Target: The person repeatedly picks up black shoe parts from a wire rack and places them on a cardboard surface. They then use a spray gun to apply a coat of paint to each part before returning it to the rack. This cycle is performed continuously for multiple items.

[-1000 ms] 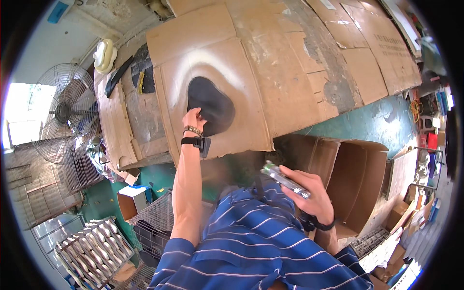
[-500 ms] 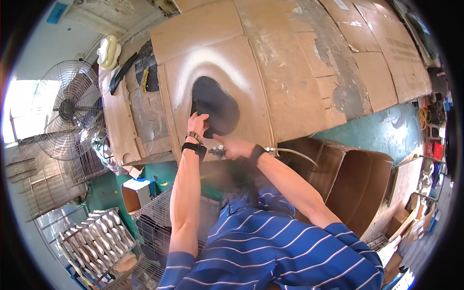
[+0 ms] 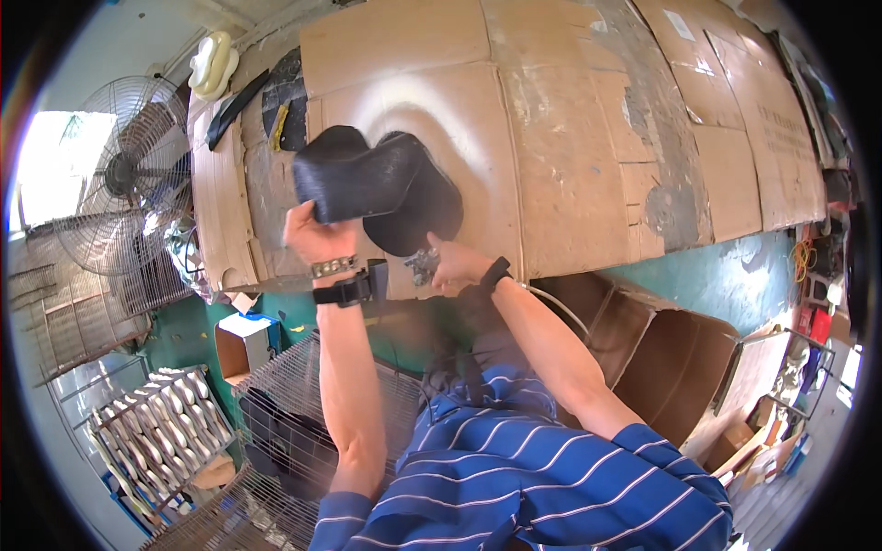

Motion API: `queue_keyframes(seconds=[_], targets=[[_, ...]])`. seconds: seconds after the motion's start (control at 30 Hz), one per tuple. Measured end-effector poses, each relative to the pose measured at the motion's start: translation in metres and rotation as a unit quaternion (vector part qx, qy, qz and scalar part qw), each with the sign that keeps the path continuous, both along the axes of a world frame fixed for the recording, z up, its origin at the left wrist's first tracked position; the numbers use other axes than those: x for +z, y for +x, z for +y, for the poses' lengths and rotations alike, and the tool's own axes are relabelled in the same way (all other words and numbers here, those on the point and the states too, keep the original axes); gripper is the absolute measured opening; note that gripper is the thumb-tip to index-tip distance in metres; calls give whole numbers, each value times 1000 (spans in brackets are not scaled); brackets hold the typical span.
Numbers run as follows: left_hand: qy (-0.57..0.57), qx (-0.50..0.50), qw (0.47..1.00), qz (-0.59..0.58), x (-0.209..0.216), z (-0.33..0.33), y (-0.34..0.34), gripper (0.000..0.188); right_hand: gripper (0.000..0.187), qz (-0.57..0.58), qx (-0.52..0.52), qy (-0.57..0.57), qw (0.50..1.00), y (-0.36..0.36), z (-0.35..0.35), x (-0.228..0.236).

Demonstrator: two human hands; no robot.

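Left hand [image 3: 317, 241]: your fingers grasp the near left edge of a black flexible sheet [image 3: 354, 184], which is bent and raised at a tilt over the worktable's left part. Right hand [image 3: 461, 264]: closed around a small metallic tool [image 3: 422, 266], finger detail too small to read; a pale hose [image 3: 562, 309] shows beyond your right wrist. Tool sits just right of your left wrist, apart from the sheet.

Partly under the sheet, a dark rounded piece [image 3: 430, 220] lies on the cardboard covering [image 3: 570, 202], with a whitish band [image 3: 459, 124] curving around its far side. Far left of the table: a yellow strip [image 3: 279, 129], a long black piece [image 3: 235, 110], a cream-coloured object [image 3: 213, 66]. Left of the table, a wire-guarded fan [image 3: 119, 174]. Near right, an open cardboard box [image 3: 675, 367]; near left, a rack of pale pieces [image 3: 165, 432].
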State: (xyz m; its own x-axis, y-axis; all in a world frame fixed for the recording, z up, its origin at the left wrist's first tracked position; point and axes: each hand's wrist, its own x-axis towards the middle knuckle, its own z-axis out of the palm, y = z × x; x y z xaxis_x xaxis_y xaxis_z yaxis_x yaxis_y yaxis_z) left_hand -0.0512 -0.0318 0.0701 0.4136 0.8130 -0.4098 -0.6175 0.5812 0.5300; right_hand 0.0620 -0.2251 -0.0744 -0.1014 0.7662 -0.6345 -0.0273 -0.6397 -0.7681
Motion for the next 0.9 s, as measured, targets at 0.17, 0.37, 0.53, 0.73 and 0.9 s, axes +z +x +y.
queue_keyframes(seconds=[0.17, 0.37, 0.53, 0.73, 0.9], targets=[[42, 97, 994, 5, 36, -22, -89, 39, 114, -41, -19, 24, 999, -8, 2, -14], [19, 174, 983, -54, 45, -100, -230, 19, 93, -173, 16, 134, 976, -51, -24, 48], [-14, 333, 938, -91, 59, -183, -363, 31, 90, -98, 13, 126, 987, -105, -83, 116], [-71, 552, 829, -60, 92, -308, -501, 18, 88, -151, 192, 110, 963, -155, -110, 151], [-4, 689, 724, -42, 68, -420, -601, 21, 85, -157, 279, 107, 941, -192, -109, 152]])
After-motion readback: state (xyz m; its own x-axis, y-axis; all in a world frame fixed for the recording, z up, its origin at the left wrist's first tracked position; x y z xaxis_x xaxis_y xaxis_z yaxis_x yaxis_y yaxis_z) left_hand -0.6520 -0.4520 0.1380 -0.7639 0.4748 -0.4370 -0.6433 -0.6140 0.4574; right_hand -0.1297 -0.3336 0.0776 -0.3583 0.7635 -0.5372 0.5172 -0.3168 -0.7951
